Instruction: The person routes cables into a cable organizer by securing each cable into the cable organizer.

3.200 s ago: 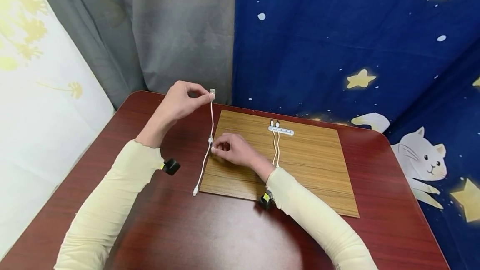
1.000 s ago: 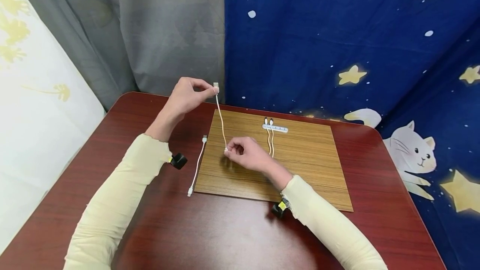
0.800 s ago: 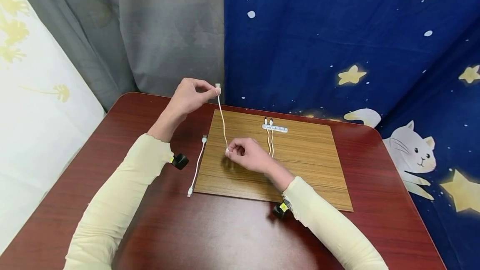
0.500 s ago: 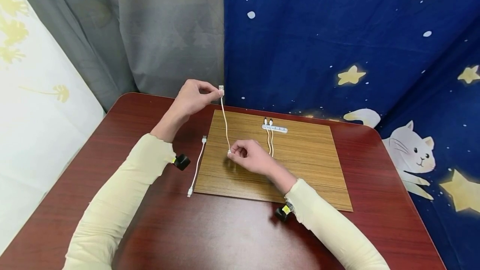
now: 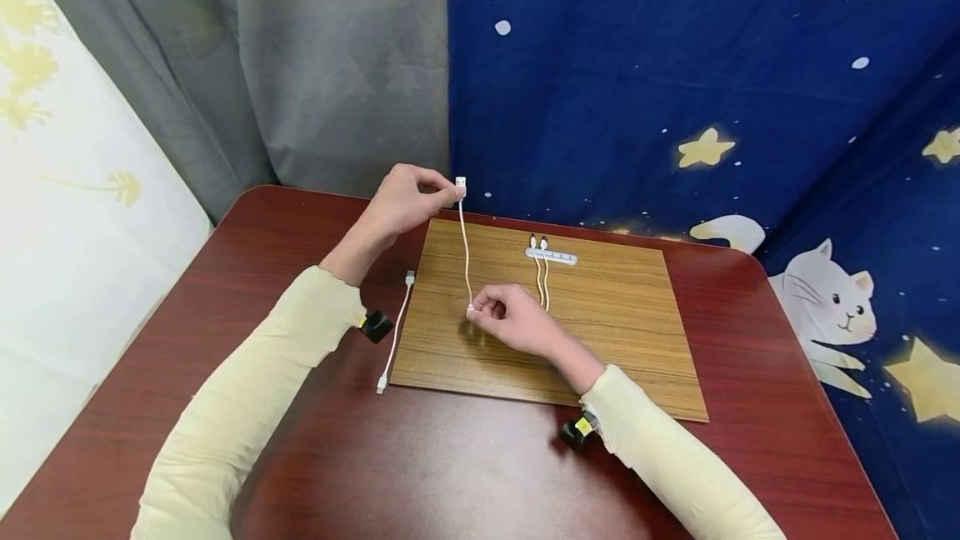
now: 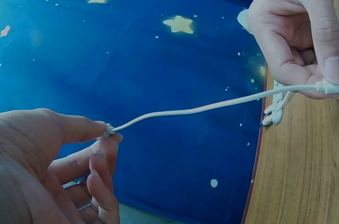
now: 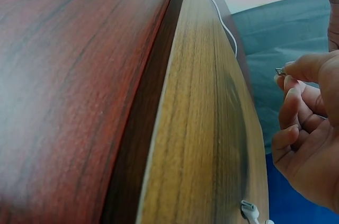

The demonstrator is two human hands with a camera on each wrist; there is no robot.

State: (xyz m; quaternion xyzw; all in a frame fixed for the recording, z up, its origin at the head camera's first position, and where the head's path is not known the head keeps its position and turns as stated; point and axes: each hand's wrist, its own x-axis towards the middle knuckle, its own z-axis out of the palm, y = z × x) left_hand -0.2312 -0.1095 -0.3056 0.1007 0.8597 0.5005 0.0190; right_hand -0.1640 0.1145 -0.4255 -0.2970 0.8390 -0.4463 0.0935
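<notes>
A short white USB cable [image 5: 466, 252] is stretched between both hands over the wooden board [image 5: 607, 332]. My left hand [image 5: 408, 200] pinches its USB-A plug [image 5: 461, 183] between thumb and finger, held upright above the board's far-left corner. Lower down, my right hand [image 5: 517, 319] pinches the cable's other end above the left part of the board. In the right wrist view a small metal connector tip [image 7: 279, 71] pokes out of these fingertips. The left wrist view shows the cable slightly wavy from one hand to the other.
A second white USB cable [image 5: 396, 336] lies along the board's left edge on the red-brown table [image 5: 480, 473]. Near the board's far edge, a pale slotted cable holder [image 5: 564, 258] has two white cables [image 5: 546, 280] in its left slots. Curtains [image 5: 600, 107] hang behind the table.
The held cable has come away from beside the other cable and over the board. Both hands have since drifted right and slightly down, grip unchanged. The other cable stays put.
</notes>
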